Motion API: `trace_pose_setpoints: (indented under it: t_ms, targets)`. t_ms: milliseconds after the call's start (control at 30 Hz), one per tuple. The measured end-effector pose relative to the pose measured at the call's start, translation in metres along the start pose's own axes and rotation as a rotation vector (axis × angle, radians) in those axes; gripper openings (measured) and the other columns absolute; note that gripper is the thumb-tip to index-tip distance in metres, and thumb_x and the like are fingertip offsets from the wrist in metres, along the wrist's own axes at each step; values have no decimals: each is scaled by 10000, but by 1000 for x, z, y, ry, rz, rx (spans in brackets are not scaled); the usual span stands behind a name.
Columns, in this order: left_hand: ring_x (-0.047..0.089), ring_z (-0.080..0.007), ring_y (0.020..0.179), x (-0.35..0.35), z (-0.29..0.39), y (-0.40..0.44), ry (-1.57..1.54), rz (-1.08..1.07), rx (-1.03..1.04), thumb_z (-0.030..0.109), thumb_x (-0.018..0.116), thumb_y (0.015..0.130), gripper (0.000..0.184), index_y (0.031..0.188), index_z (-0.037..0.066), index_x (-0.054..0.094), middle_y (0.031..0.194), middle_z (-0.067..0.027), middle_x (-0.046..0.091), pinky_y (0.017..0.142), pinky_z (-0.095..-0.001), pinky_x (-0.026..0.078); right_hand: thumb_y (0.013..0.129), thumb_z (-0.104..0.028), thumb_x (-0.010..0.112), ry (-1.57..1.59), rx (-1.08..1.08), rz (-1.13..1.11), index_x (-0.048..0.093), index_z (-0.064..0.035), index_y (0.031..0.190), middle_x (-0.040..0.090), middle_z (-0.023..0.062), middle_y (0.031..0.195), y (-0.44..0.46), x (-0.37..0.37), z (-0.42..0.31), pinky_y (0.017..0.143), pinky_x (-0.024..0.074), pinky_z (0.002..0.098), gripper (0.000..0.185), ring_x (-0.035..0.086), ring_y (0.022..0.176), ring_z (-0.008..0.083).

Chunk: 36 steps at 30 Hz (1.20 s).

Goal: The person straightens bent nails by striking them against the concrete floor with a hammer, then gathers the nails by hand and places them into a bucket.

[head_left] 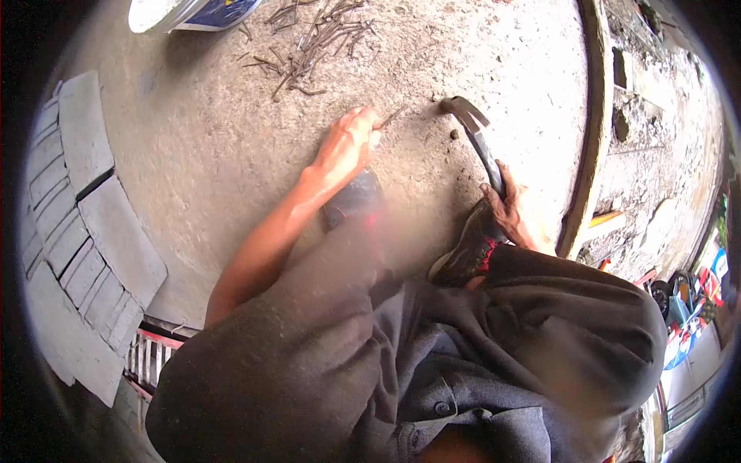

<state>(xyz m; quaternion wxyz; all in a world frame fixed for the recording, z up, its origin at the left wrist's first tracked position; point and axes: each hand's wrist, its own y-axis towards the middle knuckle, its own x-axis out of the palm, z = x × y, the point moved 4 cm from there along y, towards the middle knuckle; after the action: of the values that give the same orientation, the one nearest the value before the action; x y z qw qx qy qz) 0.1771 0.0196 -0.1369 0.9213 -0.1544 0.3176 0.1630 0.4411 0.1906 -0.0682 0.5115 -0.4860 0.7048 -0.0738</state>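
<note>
My left hand (347,143) is closed low over the concrete floor, pinching a thin rusty nail (394,116) that points up and to the right. In my right hand (509,207) is the dark handle of a claw hammer (480,140). The hammer's head rests at or just above the floor, right of the nail; I cannot tell whether it touches. Beyond my left hand lies a loose heap of rusty nails (328,38), several of them bent. My shoes are partly hidden behind my hands and dark trousers.
A white and blue bucket (220,14) stands at the top left. Stacked grey blocks (85,131) line the left side, near a red slatted object (148,359). A long wooden beam (593,131) runs along the right. Small crumbs of rubble dot the floor.
</note>
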Motion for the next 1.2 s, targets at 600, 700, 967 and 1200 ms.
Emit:
trace_pose_setpoints:
  t_ms: [600, 700, 967, 1200]
  targets:
    - [666, -335, 756, -13, 9, 67, 83, 134, -59, 129, 657, 879, 163, 968, -6, 637, 823, -188, 665, 712, -440, 527, 1001, -410, 618, 152, 104, -42, 575, 10, 1181, 610, 202, 657, -3, -8, 0, 614, 473, 436, 459, 612, 601, 303]
    - [659, -370, 816, -10, 8, 72, 110, 127, -65, 126, 643, 878, 160, 960, -10, 629, 867, -214, 661, 750, -467, 521, 1013, -402, 598, 140, 24, 29, 573, 5, 1209, 618, 200, 677, 3, -18, -15, 632, 469, 429, 452, 617, 626, 315]
    - [661, -366, 792, -6, 7, 66, 88, 147, -30, 104, 688, 864, 169, 976, -10, 635, 880, -208, 664, 736, -459, 523, 1019, -393, 587, 104, -201, 93, 555, -7, 1275, 597, 144, 649, 26, -49, -57, 582, 474, 415, 465, 609, 571, 274]
    - [678, -344, 773, -3, 6, 64, 57, 185, -55, 104, 697, 864, 154, 950, -14, 648, 865, -205, 677, 697, -445, 529, 1023, -348, 578, -67, -190, 34, 547, -57, 1069, 608, 204, 672, 48, -43, -70, 612, 487, 461, 296, 652, 654, 387]
